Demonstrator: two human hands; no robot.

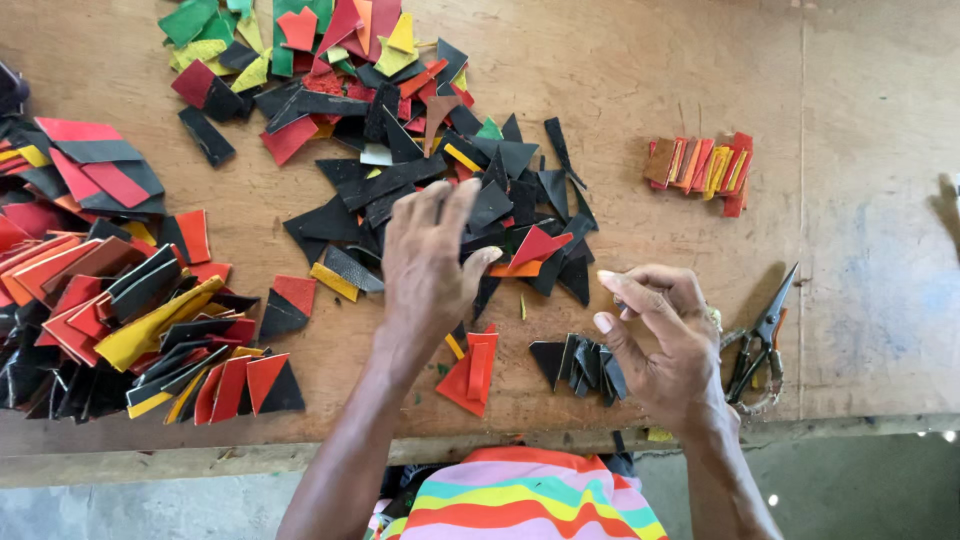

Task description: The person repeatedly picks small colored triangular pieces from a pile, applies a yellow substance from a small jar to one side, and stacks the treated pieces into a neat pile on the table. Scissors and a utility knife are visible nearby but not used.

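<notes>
Left hand (pixel 430 260) hovers spread wide over the black scrap pile (pixel 470 190) just beyond; right hand (pixel 665 335) pinches narrow, small piece barely visible, near black triangles (pixel 580 362).

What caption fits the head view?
Left hand over black cut pieces; right hand beside scissors.

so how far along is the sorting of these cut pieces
Sorted so far, it seems: a neat row of red and orange strips, a small fan of black triangles, and stacks at the left edge. In hand: the left hand hovers over the mixed pile; the right hand pinches something small. That loose pile remains.
</notes>
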